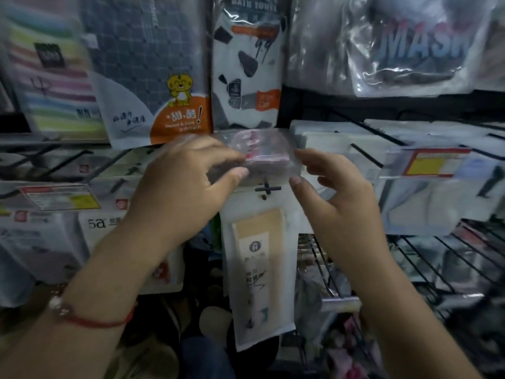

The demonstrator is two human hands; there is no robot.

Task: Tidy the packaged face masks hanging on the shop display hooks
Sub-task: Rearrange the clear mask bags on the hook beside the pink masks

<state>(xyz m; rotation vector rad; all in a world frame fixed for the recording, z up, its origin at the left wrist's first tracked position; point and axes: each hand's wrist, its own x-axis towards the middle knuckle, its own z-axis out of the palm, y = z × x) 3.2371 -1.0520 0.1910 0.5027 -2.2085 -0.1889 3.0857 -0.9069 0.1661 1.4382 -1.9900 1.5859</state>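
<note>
A stack of clear-wrapped mask packs (262,154) with pink and red print sits on a display hook at the centre. My left hand (185,184) pinches its left edge between thumb and fingers. My right hand (336,192) is at its right edge, thumb and fingertips touching the wrap. Below hangs a long white pack (262,255) with a tan label, under a black hook end (267,189). The image is blurred.
White mask packs (341,140) hang on black hooks to the right, beside a red and yellow price tag (434,162). A "MASK" bag (418,47) and towel packs (246,64) hang above. Boxed goods (98,222) sit at the left. Wire racks (426,258) jut out lower right.
</note>
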